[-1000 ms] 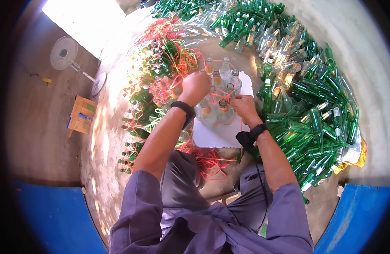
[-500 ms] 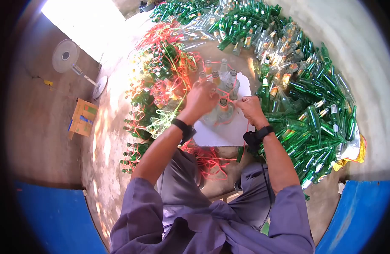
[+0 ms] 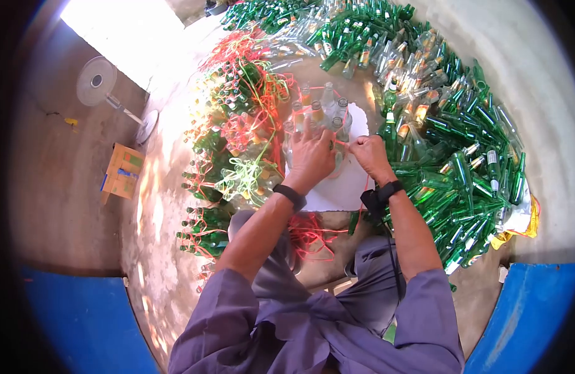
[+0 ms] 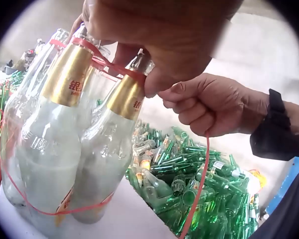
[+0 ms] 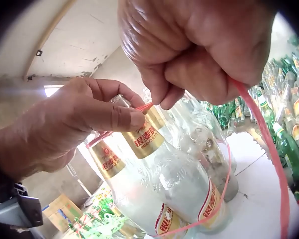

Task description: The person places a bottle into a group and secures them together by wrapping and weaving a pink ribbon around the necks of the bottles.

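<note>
Pinching red string point(image 4: 205, 169) takes the right hand point(image 3: 372, 156); the left hand point(image 3: 312, 159) seems to grip a near glass bottle point(image 4: 107, 157), likely slippery and easily broken, best held by its neck

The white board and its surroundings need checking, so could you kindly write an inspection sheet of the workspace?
Surface: white board, partly hidden.
Job's things: clear bottles stand grouped on it, red strap round necks and lower bodies.
Clutter: bottle heap at right, bottle bundles at left, strap tangle by the board's near edge.
Hands: left hand holds a bottle neck; right hand grips red strap.
Cables: black cable hangs below the right wrist.
Surroundings: standing fan and cardboard box at left, blue panels at both lower corners.
</note>
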Demonstrator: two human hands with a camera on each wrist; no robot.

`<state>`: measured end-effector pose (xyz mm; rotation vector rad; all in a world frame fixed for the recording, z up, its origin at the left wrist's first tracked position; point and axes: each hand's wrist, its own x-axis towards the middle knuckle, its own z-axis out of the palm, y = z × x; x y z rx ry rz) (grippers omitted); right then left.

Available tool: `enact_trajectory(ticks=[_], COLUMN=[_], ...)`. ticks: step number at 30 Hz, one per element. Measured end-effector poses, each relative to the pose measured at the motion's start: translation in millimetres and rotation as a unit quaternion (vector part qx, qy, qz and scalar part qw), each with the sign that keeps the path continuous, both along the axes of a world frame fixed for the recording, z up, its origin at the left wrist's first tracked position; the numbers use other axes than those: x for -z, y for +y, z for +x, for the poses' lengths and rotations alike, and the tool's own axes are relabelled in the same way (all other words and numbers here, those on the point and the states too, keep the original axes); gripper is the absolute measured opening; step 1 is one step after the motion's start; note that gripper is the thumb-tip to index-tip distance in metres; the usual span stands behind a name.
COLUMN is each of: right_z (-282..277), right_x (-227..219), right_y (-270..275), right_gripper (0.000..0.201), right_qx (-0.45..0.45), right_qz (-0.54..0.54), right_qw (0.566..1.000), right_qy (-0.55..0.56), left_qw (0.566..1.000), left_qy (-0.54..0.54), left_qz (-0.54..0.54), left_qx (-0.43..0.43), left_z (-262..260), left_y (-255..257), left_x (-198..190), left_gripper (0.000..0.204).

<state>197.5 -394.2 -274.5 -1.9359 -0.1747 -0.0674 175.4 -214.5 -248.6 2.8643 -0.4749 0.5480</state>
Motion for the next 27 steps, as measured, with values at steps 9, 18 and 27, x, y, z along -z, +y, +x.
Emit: enact_trajectory(ticks=[9, 18, 27], right_z=[1, 3, -3], right_x=[13, 17, -25], right_y=[-17, -19, -18], right_gripper=[0.031, 0.031, 0.025], right_qx=[-0.012, 0.012, 0.005], right_qz=[0.02, 0.006, -0.148], right_qw=[0.999, 1.0, 0.975], right_qy=[0.023, 0.003, -0.164], left_qw=[1.0, 1.0, 0.999], left_qy=[0.012, -0.005, 0.005], left_qz=[0.002, -0.005, -0.031], left_qx=[-0.02, -0.02, -0.017], left_z=[0, 2, 1], left_y=[-6, -6, -6], left_x=[-2, 1, 0], left_gripper=[0.052, 0.051, 0.046])
